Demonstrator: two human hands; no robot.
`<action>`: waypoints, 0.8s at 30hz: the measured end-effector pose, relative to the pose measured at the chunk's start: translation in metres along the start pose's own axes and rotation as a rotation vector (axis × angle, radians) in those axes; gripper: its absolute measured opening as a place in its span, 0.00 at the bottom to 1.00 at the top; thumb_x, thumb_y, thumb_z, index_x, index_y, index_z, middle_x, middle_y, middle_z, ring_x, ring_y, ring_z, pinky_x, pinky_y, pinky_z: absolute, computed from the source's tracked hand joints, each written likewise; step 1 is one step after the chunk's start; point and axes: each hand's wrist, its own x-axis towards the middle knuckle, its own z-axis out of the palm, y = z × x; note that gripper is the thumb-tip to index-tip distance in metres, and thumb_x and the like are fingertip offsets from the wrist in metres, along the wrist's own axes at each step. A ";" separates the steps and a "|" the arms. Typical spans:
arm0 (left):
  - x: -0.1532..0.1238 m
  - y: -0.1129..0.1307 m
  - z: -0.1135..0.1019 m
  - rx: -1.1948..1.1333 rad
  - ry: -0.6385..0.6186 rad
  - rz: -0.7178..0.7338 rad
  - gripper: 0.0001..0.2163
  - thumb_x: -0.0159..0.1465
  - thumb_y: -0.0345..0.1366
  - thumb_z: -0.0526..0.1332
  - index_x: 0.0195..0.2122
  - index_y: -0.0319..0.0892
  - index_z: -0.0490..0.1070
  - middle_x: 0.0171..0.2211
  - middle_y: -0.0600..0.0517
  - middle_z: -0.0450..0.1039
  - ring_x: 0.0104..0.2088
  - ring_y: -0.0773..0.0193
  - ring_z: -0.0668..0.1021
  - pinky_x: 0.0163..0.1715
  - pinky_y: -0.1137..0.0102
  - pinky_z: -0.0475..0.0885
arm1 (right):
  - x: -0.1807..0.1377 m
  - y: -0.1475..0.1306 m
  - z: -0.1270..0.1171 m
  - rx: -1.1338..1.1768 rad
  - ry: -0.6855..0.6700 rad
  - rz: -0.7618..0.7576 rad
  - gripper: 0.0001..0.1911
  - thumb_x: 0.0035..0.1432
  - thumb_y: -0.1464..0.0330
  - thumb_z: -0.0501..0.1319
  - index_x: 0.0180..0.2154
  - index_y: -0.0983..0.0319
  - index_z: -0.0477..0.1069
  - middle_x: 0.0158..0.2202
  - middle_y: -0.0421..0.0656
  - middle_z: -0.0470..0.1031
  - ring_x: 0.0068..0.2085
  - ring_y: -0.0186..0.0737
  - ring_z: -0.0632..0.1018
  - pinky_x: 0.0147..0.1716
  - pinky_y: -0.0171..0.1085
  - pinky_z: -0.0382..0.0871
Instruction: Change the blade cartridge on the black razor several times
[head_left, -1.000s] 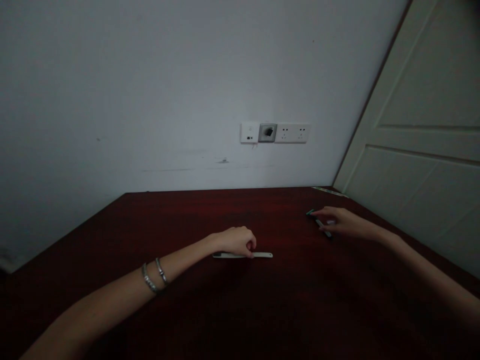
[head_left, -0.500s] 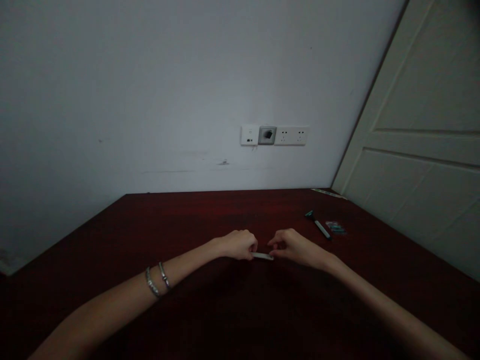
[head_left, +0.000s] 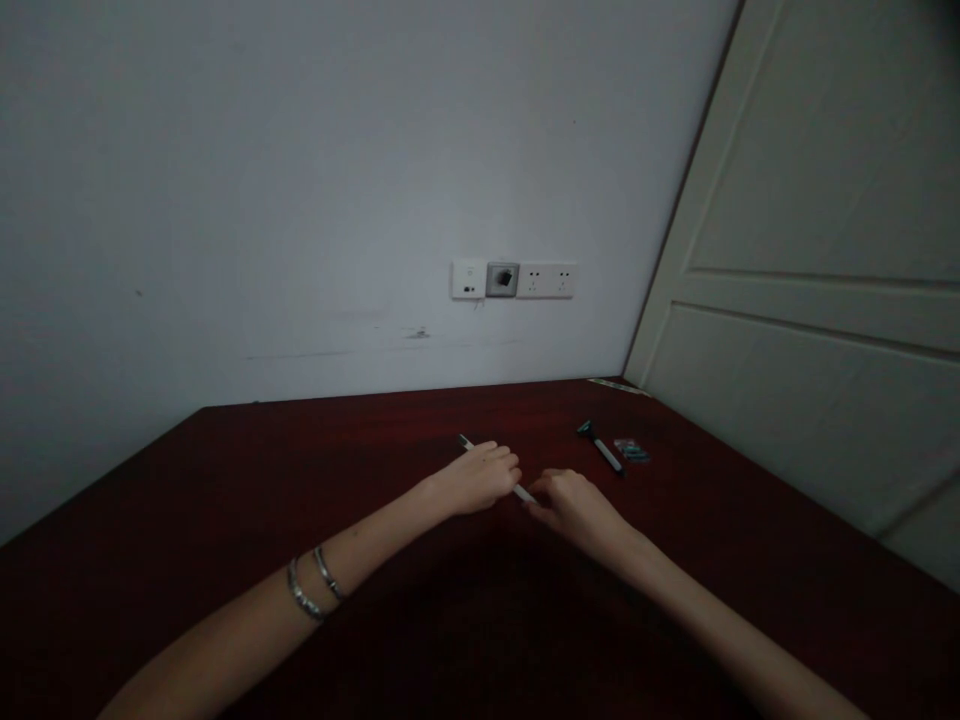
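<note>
A slim, pale stick-like thing (head_left: 523, 494) with a dark far end runs slantwise above the dark red table. My left hand (head_left: 484, 478) is closed round its middle, which hides much of its length. At its near right end, the thumb and fingertips of my right hand (head_left: 574, 507) pinch it. What the thing is exactly cannot be made out in the dim light. To the right of my hands lies a razor (head_left: 606, 453) with a green head and a grey handle. Beside it is a small clear packet (head_left: 631, 451) with greenish pieces inside.
The dark red table (head_left: 360, 425) meets a white wall (head_left: 300, 180) at the back. Sockets and switch plates (head_left: 546, 281) sit on the wall. A pale panelled door (head_left: 810, 230) stands on the right. A thin patterned strip (head_left: 619, 386) lies at the back right corner.
The pale stick has turned so that its dark end now shows beyond my left hand. My left hand has flattened over it. The view has shifted slightly right.
</note>
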 end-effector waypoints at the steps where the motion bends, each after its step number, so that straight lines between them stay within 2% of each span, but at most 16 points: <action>1: 0.004 0.000 0.001 0.020 0.018 0.010 0.03 0.61 0.27 0.55 0.32 0.37 0.67 0.32 0.47 0.70 0.36 0.60 0.71 0.36 0.67 0.62 | -0.001 0.001 0.000 -0.006 0.008 0.014 0.09 0.55 0.66 0.56 0.29 0.63 0.73 0.32 0.47 0.74 0.31 0.40 0.75 0.29 0.33 0.60; 6: 0.026 -0.001 0.007 0.082 0.101 0.059 0.06 0.63 0.27 0.52 0.33 0.37 0.67 0.33 0.46 0.69 0.37 0.59 0.70 0.36 0.67 0.60 | -0.005 0.012 0.000 0.005 0.067 0.073 0.10 0.55 0.68 0.55 0.27 0.64 0.71 0.29 0.47 0.73 0.29 0.38 0.74 0.28 0.33 0.59; 9: 0.039 -0.002 0.007 0.081 0.140 0.069 0.07 0.64 0.27 0.50 0.37 0.36 0.67 0.35 0.46 0.70 0.39 0.59 0.70 0.38 0.67 0.60 | -0.008 0.024 -0.001 0.020 0.120 0.118 0.10 0.55 0.68 0.54 0.27 0.64 0.72 0.29 0.46 0.73 0.29 0.37 0.73 0.28 0.33 0.59; 13: 0.047 -0.005 0.007 0.051 0.171 0.016 0.10 0.63 0.29 0.51 0.45 0.37 0.65 0.40 0.45 0.69 0.43 0.58 0.69 0.42 0.66 0.60 | -0.015 0.046 -0.002 0.043 0.174 0.180 0.12 0.55 0.68 0.54 0.28 0.64 0.74 0.28 0.46 0.74 0.29 0.39 0.74 0.29 0.33 0.61; 16: 0.043 -0.010 0.012 -0.006 0.170 -0.056 0.10 0.63 0.31 0.52 0.46 0.38 0.65 0.41 0.45 0.69 0.43 0.58 0.69 0.43 0.65 0.61 | -0.024 0.067 -0.003 0.149 0.225 0.235 0.14 0.56 0.66 0.52 0.30 0.64 0.76 0.28 0.47 0.76 0.29 0.41 0.75 0.29 0.34 0.64; 20: 0.032 -0.017 0.024 -0.082 0.162 -0.123 0.10 0.64 0.33 0.51 0.44 0.38 0.66 0.40 0.45 0.69 0.43 0.59 0.70 0.44 0.65 0.62 | -0.036 0.097 0.000 0.467 0.306 0.480 0.18 0.54 0.59 0.55 0.35 0.65 0.76 0.29 0.46 0.77 0.19 0.38 0.74 0.19 0.34 0.66; 24: 0.023 -0.021 0.036 -0.159 0.144 -0.189 0.10 0.64 0.34 0.51 0.43 0.38 0.67 0.39 0.45 0.70 0.42 0.60 0.70 0.44 0.65 0.62 | -0.045 0.129 0.003 0.635 0.352 0.683 0.19 0.50 0.58 0.58 0.35 0.67 0.76 0.20 0.43 0.73 0.17 0.36 0.73 0.15 0.33 0.65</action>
